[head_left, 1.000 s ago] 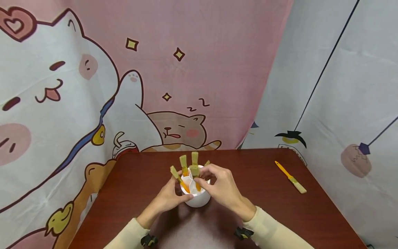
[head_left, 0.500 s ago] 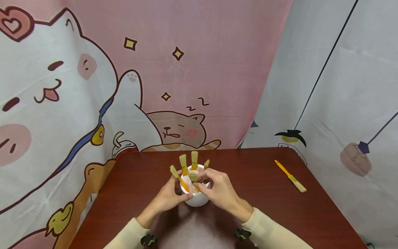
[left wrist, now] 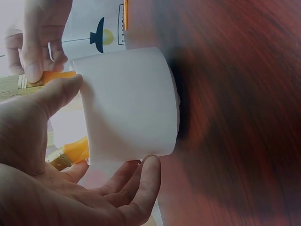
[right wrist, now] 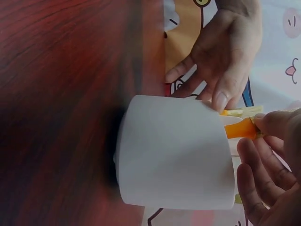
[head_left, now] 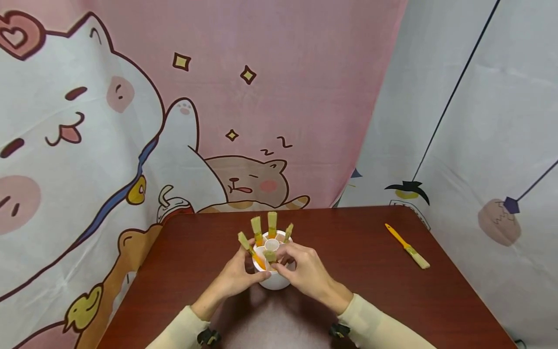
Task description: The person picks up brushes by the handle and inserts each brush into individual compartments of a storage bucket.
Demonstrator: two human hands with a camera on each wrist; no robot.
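A white round brush holder (head_left: 275, 282) with divided compartments stands on the table. My left hand (head_left: 235, 277) grips its left side, thumb at the rim and fingers around the wall, as the left wrist view shows on the holder (left wrist: 131, 103). With thumb and fingers, my right hand (head_left: 307, 265) pinches a paintbrush (head_left: 270, 255) by its ferrule end, bristles up. Its orange handle (right wrist: 241, 128) reaches down past the rim into the front compartment; the lower handle is hidden by the wall. Several other paintbrushes (head_left: 256, 228) stand bristles up in the compartments around a round centre cup (head_left: 272, 245).
One more paintbrush (head_left: 407, 246), yellow-handled, lies on the right of the dark red-brown table (head_left: 348, 237), bristles pointing toward the near right. A cartoon-printed cloth (head_left: 314, 97) hangs behind the table and along its sides.
The right hand has lowered the pinched paintbrush deeper into the front compartment, so its bristles sit lower. The left hand keeps its hold on the holder.
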